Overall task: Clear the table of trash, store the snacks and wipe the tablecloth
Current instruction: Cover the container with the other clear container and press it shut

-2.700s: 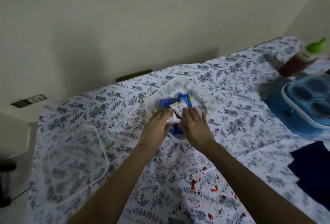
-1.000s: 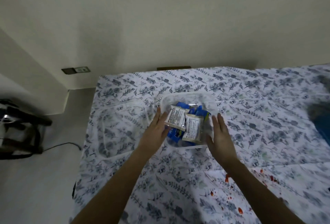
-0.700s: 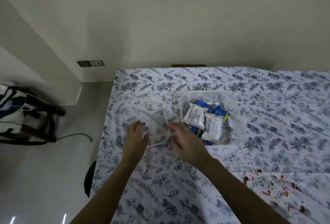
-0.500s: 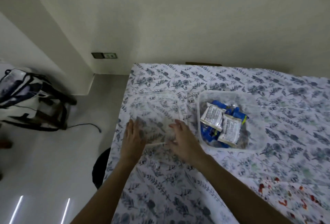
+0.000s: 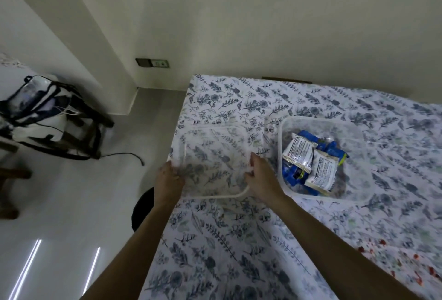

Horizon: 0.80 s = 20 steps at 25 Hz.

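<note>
A clear plastic container (image 5: 358,194) stands on the floral tablecloth (image 5: 239,240) with white and blue snack packets (image 5: 308,163) inside. Left of it, near the table's left edge, is its clear lid (image 5: 212,158). My left hand (image 5: 168,180) grips the lid's left side and my right hand (image 5: 262,177) grips its right side. The lid's near edge looks raised off the cloth. Red stains (image 5: 404,264) mark the cloth at the lower right.
The table's left edge drops to a grey floor (image 5: 71,204). A white and black bag (image 5: 40,113) rests on a wooden stool at far left, with a black cable (image 5: 124,155) on the floor. A dark round object (image 5: 142,206) sits under the table edge. A wall (image 5: 263,24) runs behind the table.
Both hands left the snack container, moved left to the lid and closed on its two sides. The view swung left, so the container now sits to the right.
</note>
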Each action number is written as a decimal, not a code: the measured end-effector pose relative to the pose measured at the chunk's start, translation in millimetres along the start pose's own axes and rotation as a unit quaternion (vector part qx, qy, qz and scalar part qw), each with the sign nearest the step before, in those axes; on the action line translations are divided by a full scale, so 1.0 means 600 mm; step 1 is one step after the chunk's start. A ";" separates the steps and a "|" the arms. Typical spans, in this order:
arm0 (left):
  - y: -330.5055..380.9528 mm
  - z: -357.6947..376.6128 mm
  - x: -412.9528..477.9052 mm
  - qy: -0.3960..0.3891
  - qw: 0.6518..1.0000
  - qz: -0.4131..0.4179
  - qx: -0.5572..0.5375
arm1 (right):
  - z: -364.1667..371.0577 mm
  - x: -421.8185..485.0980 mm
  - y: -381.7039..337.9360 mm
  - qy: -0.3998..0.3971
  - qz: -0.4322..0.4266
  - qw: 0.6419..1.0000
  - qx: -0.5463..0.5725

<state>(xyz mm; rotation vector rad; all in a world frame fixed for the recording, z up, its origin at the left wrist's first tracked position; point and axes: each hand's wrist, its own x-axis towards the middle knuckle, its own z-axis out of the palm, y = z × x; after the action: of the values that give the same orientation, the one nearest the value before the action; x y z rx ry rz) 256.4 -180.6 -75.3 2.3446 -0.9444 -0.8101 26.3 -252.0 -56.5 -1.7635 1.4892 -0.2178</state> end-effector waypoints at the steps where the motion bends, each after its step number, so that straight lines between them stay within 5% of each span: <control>1: 0.004 -0.005 -0.001 0.000 1.000 -0.021 -0.009 | -0.005 -0.001 -0.004 -0.002 -0.003 1.000 -0.013; 6: 0.038 -0.014 -0.011 0.002 0.998 -0.040 -0.046 | -0.036 -0.015 0.003 0.018 -0.016 0.999 0.048; 12: 0.190 -0.048 -0.011 0.070 0.988 0.056 -0.128 | -0.123 -0.030 -0.018 0.193 -0.052 0.953 0.229; 16: 0.324 -0.040 -0.019 -0.018 0.964 0.046 -0.261 | -0.231 -0.047 -0.019 0.341 -0.078 0.905 0.243; 20: 0.429 -0.010 -0.090 -0.135 0.907 0.018 -0.398 | -0.314 -0.087 0.021 0.363 -0.059 0.864 0.345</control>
<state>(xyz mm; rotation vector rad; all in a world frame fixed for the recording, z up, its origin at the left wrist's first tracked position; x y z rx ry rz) 112.9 -305.6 106.3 1.5245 -0.5826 -1.2411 -110.1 -291.4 78.9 -1.2014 1.4965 -1.4226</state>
